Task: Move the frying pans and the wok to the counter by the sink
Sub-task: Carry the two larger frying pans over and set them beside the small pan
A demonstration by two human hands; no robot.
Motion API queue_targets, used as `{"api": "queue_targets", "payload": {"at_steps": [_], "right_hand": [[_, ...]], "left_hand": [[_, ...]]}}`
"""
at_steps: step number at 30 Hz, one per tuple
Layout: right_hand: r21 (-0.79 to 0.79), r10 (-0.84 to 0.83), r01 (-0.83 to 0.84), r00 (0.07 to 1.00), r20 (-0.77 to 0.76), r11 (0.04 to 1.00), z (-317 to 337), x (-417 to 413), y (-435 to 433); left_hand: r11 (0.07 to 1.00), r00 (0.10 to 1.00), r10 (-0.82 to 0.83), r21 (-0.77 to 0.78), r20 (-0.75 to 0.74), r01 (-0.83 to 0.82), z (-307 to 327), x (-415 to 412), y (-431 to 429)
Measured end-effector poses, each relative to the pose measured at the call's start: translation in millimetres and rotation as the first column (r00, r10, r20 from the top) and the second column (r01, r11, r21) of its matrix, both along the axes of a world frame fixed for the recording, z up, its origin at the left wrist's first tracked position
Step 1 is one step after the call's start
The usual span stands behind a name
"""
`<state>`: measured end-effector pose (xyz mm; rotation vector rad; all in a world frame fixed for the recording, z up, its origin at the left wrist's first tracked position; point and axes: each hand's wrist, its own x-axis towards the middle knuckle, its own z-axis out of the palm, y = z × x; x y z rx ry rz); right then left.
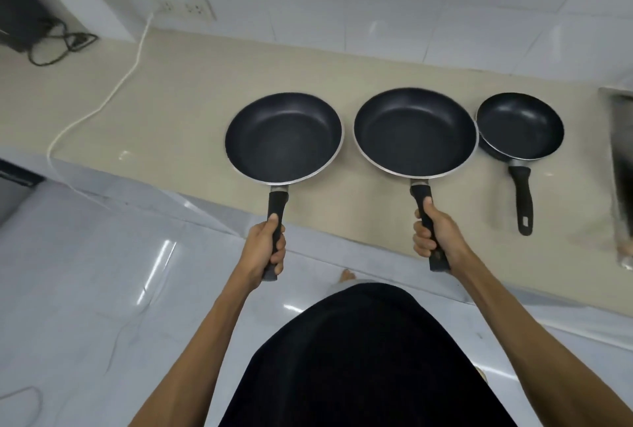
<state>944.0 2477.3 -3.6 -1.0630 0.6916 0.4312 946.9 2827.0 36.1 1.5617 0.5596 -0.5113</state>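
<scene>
Two black non-stick frying pans are over the beige counter (191, 91). My left hand (265, 248) grips the black handle of the left pan (283, 137). My right hand (433, 236) grips the handle of the larger middle pan (415, 130). Whether these two pans rest on the counter or hover just above it I cannot tell. A smaller black pan (520, 125) lies on the counter to the right, its handle pointing toward me, with no hand on it. The middle pan's rim nearly touches the small pan. No wok is in view.
A steel sink (621, 139) edge shows at the far right. A white cable (102, 101) runs from a wall socket (190, 9) across the counter's left part and over its front edge. A black appliance (20, 12) with a dark cord stands at the far left.
</scene>
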Motion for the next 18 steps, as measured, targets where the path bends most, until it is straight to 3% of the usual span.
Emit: {"api": "queue_targets", "payload": {"at_steps": [18], "right_hand": [[-0.013, -0.109, 0.109, 0.993, -0.032, 0.994, -11.5, 90.3, 5.5]], "left_hand": [[0.995, 0.995, -0.096, -0.026, -0.038, 0.095, -12.2, 98.9, 17.6]]}}
